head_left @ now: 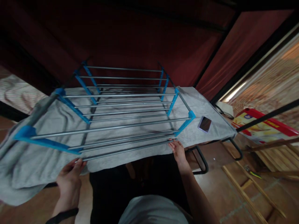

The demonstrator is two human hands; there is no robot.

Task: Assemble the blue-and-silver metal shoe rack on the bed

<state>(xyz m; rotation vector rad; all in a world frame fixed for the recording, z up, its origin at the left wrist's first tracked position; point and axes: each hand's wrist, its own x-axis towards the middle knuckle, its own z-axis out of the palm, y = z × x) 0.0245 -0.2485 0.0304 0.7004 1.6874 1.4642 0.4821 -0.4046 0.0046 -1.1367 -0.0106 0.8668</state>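
Note:
A rack of grey metal rods and blue plastic connectors lies across a grey cloth in front of me. A loose-looking metal rod runs along the rack's near side, low over the cloth. My left hand is closed around its left end, thumb on top. At the other end, my right hand pinches the rod just below the right front blue connector. Whether either rod end touches the rack, I cannot tell.
A phone lies on the cloth to the right. Beyond the black metal frame stands a red and yellow package. Wooden ladder-like pieces lie on the tiled floor at right, with a yellow-handled tool. A dark red panel rises behind the rack.

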